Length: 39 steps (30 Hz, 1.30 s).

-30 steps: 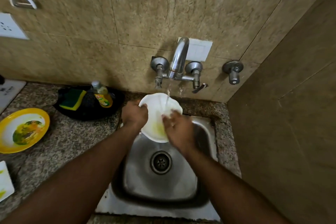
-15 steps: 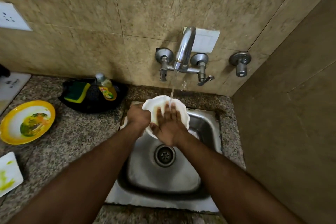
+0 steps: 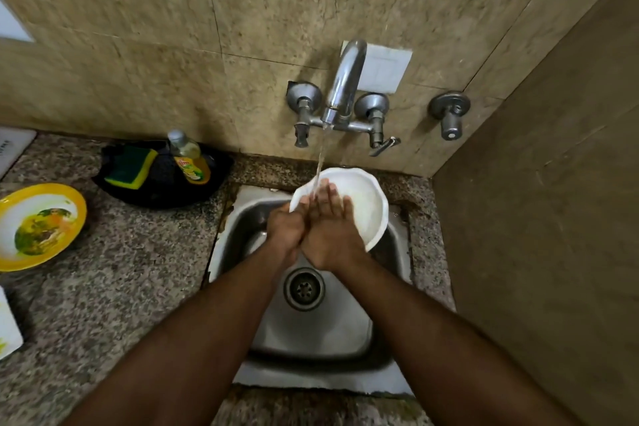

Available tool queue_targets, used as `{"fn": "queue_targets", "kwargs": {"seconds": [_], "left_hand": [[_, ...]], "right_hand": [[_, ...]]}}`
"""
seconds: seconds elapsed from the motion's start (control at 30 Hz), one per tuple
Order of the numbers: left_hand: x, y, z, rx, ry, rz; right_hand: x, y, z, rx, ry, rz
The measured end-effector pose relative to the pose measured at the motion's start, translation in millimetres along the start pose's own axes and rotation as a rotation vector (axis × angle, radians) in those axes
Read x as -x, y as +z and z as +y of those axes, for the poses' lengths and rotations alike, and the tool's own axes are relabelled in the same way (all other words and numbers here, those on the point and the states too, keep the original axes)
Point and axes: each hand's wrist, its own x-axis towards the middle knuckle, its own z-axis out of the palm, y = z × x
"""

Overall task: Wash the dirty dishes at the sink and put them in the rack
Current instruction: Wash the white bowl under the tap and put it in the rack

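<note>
A white plate (image 3: 366,207) is tilted over the back of the steel sink (image 3: 311,332), under the stream running from the wall tap (image 3: 342,86). My left hand (image 3: 287,226) grips the plate's left rim. Flat on the plate's face, fingers straight, lies my right hand (image 3: 328,228), and the water lands on its fingertips. On the counter at the left sits a dirty yellow-rimmed plate (image 3: 38,225) with food smears. Part of a white dish (image 3: 8,328) shows at the left edge.
A black tray (image 3: 162,183) behind the counter holds a green-yellow sponge (image 3: 131,166) and a dish-soap bottle (image 3: 188,157). A second valve (image 3: 449,114) sticks out of the wall to the right. A brown side wall closes in the sink's right.
The plate has shifted to the right under the stream. My right hand slid toward its left side, next to my left hand. The yellow residue seen earlier on the plate is gone.
</note>
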Motion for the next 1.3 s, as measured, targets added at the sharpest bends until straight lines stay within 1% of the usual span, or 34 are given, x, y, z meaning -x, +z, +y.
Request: {"fn": "queue_targets", "kwargs": {"seconds": [0.1,0.17,0.2,0.27,0.33,0.37,0.43,0.47,0.5,0.53,0.6,0.63,0.7,0.77,0.8,0.87,0.9,0.93,1.0,1.07,1.13,1.17,1.2,1.23,1.3], "left_hand": [[-1.0,-5.1,1.4,0.166,-0.042,-0.014],[-6.6,-11.1,-0.7,0.158,-0.061,0.015],[-6.3,-13.0,-1.2,0.124,-0.067,0.029],[-1.7,-13.5,-2.2,0.084,-0.067,0.029],[3.0,-10.0,-0.4,0.090,-0.071,-0.008],[6.0,-8.6,1.2,0.038,-0.067,-0.043],[4.8,-9.0,2.6,-0.046,-0.045,-0.068],[3.7,-11.1,1.5,0.000,-0.054,-0.064],[5.6,-12.8,4.5,0.059,-0.088,-0.076],[4.8,-14.8,5.6,0.102,-0.103,-0.056],[-0.8,-21.2,4.7,0.114,-0.074,-0.013],[-1.4,-24.4,6.3,0.107,-0.054,0.012],[-2.2,-29.8,6.0,0.105,0.001,0.017],[-0.4,-30.5,7.0,0.103,0.028,0.010],[0.1,-29.6,9.2,0.086,0.046,0.009],[1.9,-29.1,18.6,0.045,0.073,0.012],[1.8,-32.2,22.9,0.027,0.080,0.014],[-2.5,-36.1,23.8,0.022,0.081,0.028],[-7.7,-50.1,23.6,-0.050,0.081,0.070],[-28.7,-66.5,12.8,-0.207,0.136,0.122],[-48.5,-78.1,5.1,-0.444,0.188,0.146],[-46.1,-79.6,10.7,-0.541,0.186,0.147],[-30.6,-77.7,26.5,-0.596,0.186,0.152],[-20.6,-76.1,37.6,-0.635,0.185,0.147],[-9.2,-73.1,51.2,-0.706,0.191,0.122]], "right_hand": [[-0.8,5.2,1.6,-0.127,-0.217,-0.005],[8.3,7.0,4.5,-0.262,-0.349,-0.019],[12.9,6.2,5.9,-0.292,-0.379,-0.016],[16.8,5.2,7.6,-0.273,-0.346,-0.025],[14.7,3.5,1.4,-0.160,-0.209,-0.058],[11.5,3.7,-3.2,-0.097,-0.138,-0.069],[3.3,7.1,-11.7,-0.068,-0.077,-0.072],[1.3,9.5,-13.2,-0.086,-0.103,-0.063],[2.0,11.1,-12.8,-0.111,-0.151,-0.061],[4.9,11.3,-11.0,-0.144,-0.216,-0.069],[15.0,11.3,-1.6,-0.196,-0.360,-0.121],[19.6,12.5,5.6,-0.172,-0.410,-0.131],[23.6,15.5,16.9,-0.025,-0.418,-0.105],[19.7,15.7,16.7,0.099,-0.353,-0.068],[17.2,17.2,11.2,0.098,-0.318,-0.050],[15.7,20.4,-1.3,-0.015,-0.282,-0.032],[17.5,24.4,-3.1,-0.068,-0.292,-0.028],[20.4,29.8,0.5,-0.078,-0.321,-0.018],[29.7,33.3,17.1,0.026,-0.392,0.030],[30.3,29.7,39.3,0.141,-0.397,0.068],[24.2,22.7,58.5,0.225,-0.344,0.085],[20.8,19.1,64.5,0.220,-0.312,0.104],[18.9,17.3,67.5,0.148,-0.277,0.141],[16.8,17.4,67.3,0.009,-0.232,0.197],[15.3,19.3,53.8,-0.452,-0.089,0.290]]}}
